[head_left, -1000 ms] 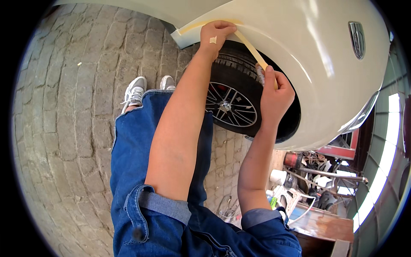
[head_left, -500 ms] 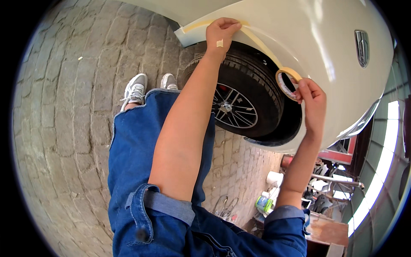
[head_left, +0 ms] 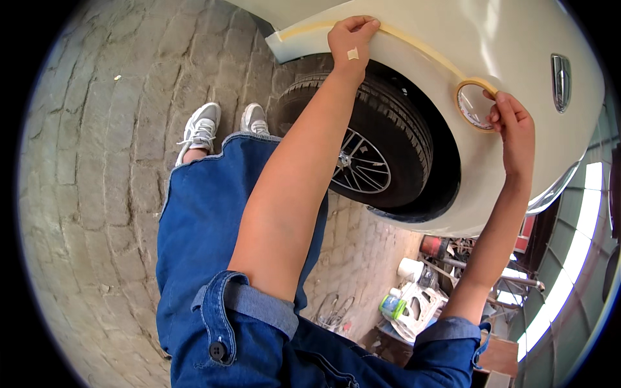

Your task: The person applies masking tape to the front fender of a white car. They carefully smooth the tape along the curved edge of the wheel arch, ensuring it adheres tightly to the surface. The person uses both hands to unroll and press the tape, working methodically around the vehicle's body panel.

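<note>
Best to keep the tape strip (head_left: pixel 420 48) taut along the fender arch (head_left: pixel 414 71): left hand (head_left: pixel 349 40), fingers curled, pins its end w/ fingertips, while right hand (head_left: pixel 514 126) grips the masking tape roll (head_left: pixel 475 105) further along. Can't see the arch's far end; the roll's back side is hidden too.

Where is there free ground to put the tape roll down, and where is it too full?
The stone paving left of the grey shoes is bare and wide. A smaller bare patch lies under the tyre, towards the white bucket. Lower right is crowded with the bucket, bottles and a white stool.
</note>
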`<state>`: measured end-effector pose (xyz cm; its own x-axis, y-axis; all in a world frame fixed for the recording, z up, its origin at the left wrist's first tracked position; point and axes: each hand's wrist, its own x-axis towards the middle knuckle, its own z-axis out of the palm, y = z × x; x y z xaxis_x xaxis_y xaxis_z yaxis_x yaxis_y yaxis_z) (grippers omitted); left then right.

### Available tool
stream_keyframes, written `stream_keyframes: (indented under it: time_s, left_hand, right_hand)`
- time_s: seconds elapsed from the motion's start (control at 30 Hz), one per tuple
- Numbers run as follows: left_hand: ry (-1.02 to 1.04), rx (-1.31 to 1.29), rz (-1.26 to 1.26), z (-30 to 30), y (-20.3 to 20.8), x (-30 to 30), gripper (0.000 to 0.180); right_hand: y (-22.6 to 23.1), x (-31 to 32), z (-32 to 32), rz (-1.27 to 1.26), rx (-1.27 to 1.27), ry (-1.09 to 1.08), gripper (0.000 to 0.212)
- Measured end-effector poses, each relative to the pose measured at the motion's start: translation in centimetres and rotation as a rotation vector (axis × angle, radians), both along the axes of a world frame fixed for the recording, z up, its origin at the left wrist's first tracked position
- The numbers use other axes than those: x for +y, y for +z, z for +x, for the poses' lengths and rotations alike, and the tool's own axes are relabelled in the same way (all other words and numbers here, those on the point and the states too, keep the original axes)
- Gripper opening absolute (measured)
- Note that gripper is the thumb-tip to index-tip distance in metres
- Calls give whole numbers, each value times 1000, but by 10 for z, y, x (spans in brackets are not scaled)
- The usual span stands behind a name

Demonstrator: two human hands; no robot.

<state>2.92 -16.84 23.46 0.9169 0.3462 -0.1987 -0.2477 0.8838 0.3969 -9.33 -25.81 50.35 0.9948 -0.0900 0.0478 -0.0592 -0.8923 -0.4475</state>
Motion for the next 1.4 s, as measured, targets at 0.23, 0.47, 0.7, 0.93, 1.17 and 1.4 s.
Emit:
stream_keyframes:
  time_s: [0.23, 0.47, 0.7, 0.93, 1.17, 1.4]
  left_hand:
    - [2, 66, 102, -2, 4, 0, 16]
    - [-9, 75, 148, -5, 4, 0, 14]
    - [63, 58, 165, 0, 0, -7, 13]
    - [90, 97, 220, -2, 1, -11, 12]
    - [110, 103, 222, 0, 0, -13, 11]
    - [115, 115, 145, 2, 2, -15, 10]
  right_hand:
    - [5, -11, 22, -16, -65, -41, 34]
    - [3, -22, 26, 63, -110, -43, 31]
    - [1, -23, 25, 70, -136, -49, 30]
    - [-2, -22, 22, 94, -158, -68, 28]
    - [-3, -26, 24, 101, -168, -76, 30]
    - [-6, -20, 20, 112, -175, -47, 29]
